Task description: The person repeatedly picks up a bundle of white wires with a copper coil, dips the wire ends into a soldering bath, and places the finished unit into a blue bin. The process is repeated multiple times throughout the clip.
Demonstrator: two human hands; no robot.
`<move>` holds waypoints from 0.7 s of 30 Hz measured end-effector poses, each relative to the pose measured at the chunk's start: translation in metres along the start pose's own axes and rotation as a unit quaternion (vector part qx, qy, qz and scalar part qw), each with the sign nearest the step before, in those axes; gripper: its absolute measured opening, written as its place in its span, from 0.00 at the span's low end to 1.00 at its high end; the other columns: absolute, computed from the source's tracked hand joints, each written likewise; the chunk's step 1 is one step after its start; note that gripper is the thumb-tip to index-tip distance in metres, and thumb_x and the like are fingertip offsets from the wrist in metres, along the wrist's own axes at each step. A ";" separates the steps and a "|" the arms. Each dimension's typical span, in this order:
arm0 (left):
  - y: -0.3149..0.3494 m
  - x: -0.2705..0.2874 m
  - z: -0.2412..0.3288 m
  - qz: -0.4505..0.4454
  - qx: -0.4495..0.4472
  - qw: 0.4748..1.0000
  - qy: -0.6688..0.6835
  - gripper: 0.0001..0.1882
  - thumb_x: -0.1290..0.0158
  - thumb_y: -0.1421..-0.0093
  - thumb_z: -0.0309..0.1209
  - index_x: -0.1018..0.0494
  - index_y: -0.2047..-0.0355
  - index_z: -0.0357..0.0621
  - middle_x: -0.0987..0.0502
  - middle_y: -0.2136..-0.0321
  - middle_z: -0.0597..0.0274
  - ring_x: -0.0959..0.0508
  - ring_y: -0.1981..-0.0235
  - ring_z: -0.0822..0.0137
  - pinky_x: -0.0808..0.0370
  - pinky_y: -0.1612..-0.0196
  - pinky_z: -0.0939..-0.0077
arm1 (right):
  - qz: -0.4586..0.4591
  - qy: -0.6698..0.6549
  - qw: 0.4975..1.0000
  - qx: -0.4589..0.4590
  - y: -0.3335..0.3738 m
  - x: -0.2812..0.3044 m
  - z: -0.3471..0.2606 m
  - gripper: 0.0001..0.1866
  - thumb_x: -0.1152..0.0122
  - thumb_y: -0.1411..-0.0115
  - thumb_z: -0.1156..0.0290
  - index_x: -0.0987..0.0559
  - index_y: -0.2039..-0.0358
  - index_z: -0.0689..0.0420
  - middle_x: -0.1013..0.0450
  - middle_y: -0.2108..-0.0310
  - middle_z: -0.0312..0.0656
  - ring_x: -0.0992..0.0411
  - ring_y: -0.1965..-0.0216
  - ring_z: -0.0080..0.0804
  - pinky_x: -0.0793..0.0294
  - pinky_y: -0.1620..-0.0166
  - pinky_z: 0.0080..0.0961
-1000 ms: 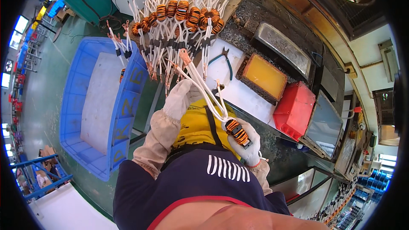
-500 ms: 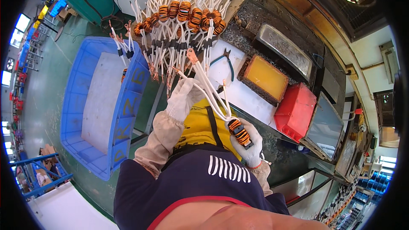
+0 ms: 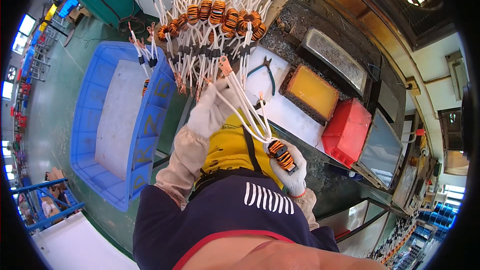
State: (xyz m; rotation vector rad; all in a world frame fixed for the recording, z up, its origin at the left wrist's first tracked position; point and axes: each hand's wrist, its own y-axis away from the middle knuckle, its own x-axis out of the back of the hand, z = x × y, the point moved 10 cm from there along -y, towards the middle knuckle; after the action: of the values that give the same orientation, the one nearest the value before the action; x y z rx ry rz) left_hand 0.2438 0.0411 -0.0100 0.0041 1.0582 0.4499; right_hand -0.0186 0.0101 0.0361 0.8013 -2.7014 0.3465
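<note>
My gloved right hand [image 3: 298,171] is closed around a toroidal coil [image 3: 281,155] wound in orange and black, held near my waist. Several white leads [image 3: 250,115] run up from the coil toward the bench, and a copper lug [image 3: 226,65] tips the longest of them. My gloved left hand [image 3: 212,110] is closed at the upper part of these leads, with its fingertips pinching one white lead. A shorter lead with a copper end [image 3: 261,98] stands apart on the right. The fingers of my right hand are partly hidden behind the coil.
Many similar coils [image 3: 218,12] with white leads are heaped at the bench's far edge. Green-handled pliers [image 3: 270,72] lie on a white sheet. Right of them are a tray of amber material [image 3: 312,92], a metal-topped block [image 3: 335,60] and a red bin [image 3: 347,132]. Left stands a blue crate [image 3: 85,115].
My left hand has turned and shifted slightly up along the leads, its back now more toward me. The right hand and the coil have stayed in place.
</note>
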 end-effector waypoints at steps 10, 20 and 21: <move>-0.021 0.009 0.024 -0.074 -0.026 0.981 0.177 0.20 0.57 0.32 0.47 0.31 0.56 0.42 0.24 0.59 0.57 0.22 0.57 0.60 0.21 0.51 0.61 | -0.009 -0.008 1.000 -0.024 -0.002 0.003 -0.006 0.18 0.36 0.55 0.82 0.22 0.60 0.63 0.24 0.54 0.48 0.24 0.54 0.37 0.28 0.50 0.28; -0.017 0.005 0.003 0.005 0.016 0.999 0.033 0.23 0.55 0.33 0.51 0.30 0.53 0.44 0.25 0.58 0.57 0.24 0.55 0.61 0.24 0.50 0.66 | -0.006 -0.097 0.985 -0.141 0.006 0.008 0.016 0.24 0.39 0.51 0.82 0.25 0.50 0.64 0.24 0.57 0.39 0.26 0.56 0.25 0.28 0.49 0.24; -0.013 0.003 -0.006 0.047 0.043 0.998 -0.004 0.25 0.55 0.33 0.52 0.30 0.51 0.44 0.24 0.57 0.57 0.23 0.55 0.62 0.24 0.51 0.67 | -0.006 -0.080 0.986 -0.143 0.007 0.010 0.017 0.24 0.40 0.51 0.82 0.26 0.50 0.65 0.24 0.57 0.39 0.26 0.55 0.25 0.28 0.49 0.24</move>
State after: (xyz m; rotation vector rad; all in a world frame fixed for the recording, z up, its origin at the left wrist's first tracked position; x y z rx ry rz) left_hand 0.2444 0.0288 -0.0181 0.1316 1.0710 0.4884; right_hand -0.0345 0.0051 0.0226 0.7896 -2.8023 -0.1145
